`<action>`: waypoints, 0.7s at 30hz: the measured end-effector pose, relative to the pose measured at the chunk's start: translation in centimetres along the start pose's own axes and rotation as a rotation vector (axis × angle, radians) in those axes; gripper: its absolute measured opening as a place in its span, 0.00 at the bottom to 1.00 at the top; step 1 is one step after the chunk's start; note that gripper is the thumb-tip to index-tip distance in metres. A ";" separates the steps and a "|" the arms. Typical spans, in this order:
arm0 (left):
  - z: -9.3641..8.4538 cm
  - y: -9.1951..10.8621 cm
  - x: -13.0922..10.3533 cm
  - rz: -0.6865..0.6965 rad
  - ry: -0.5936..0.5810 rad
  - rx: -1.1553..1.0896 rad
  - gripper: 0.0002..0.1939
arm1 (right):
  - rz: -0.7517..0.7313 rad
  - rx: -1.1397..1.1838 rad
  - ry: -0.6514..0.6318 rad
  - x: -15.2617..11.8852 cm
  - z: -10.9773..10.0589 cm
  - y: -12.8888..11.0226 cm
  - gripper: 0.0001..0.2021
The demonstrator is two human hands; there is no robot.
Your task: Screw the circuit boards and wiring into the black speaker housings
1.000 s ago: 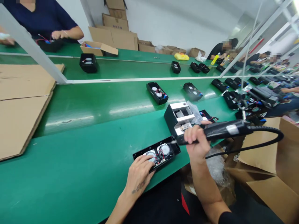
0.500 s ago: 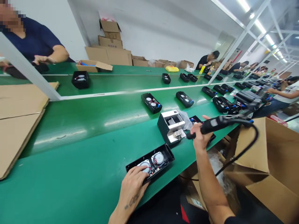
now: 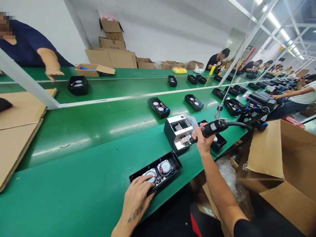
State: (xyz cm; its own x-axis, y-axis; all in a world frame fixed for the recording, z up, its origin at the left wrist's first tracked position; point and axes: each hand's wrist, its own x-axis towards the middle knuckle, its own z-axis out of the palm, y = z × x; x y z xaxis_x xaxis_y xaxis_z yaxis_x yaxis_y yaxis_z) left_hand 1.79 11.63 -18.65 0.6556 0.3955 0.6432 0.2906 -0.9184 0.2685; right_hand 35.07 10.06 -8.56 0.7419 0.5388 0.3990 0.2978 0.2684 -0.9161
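My left hand [image 3: 138,194] grips the near left edge of a black speaker housing [image 3: 176,161], its fingers over the rim and inside. Two round speaker drivers [image 3: 164,167] with red and black wires sit in that open housing. My right hand [image 3: 204,142] is closed around a black electric screwdriver [image 3: 211,127], which hangs on a cable from above. The screwdriver's tip points left, at the front outlet of a silver and black screw feeder [image 3: 171,134]. Whether the tip touches a screw is too small to tell. A clear plastic bag [image 3: 191,120] lies against the feeder's far side.
Another speaker housing [image 3: 218,142] lies behind my right hand. More housings [image 3: 159,108] stand along the green belt [image 3: 103,115]. An open carton [image 3: 265,151] is at the right, and flat cardboard [image 3: 19,128] at the left. A co-worker's hand [image 3: 53,73] reaches over the far side.
My right hand has moved the screwdriver slightly left, its tip now at the feeder outlet. My left hand stays on the housing. The co-worker at far left has stretched an arm toward a housing.
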 end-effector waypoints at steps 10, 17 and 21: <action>-0.5 0.3 0.5 0.002 -0.009 0.001 0.07 | 0.295 -0.070 -0.368 -1.2 0.4 -0.5 0.36; -0.1 0.6 0.1 -0.052 -0.022 -0.032 0.10 | 0.129 0.345 -0.584 -8.2 0.2 -4.7 0.23; 0.1 0.8 -0.2 -0.119 -0.056 -0.021 0.20 | 0.016 0.558 -0.730 -12.1 2.6 -5.5 0.13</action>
State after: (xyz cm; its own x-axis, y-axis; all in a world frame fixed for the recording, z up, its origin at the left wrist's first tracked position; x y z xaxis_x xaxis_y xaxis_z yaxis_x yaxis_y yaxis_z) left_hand 1.95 10.82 -18.58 0.6554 0.5010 0.5652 0.3540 -0.8648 0.3560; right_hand 22.84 4.13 -8.23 0.1231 0.8653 0.4858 -0.1834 0.5010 -0.8458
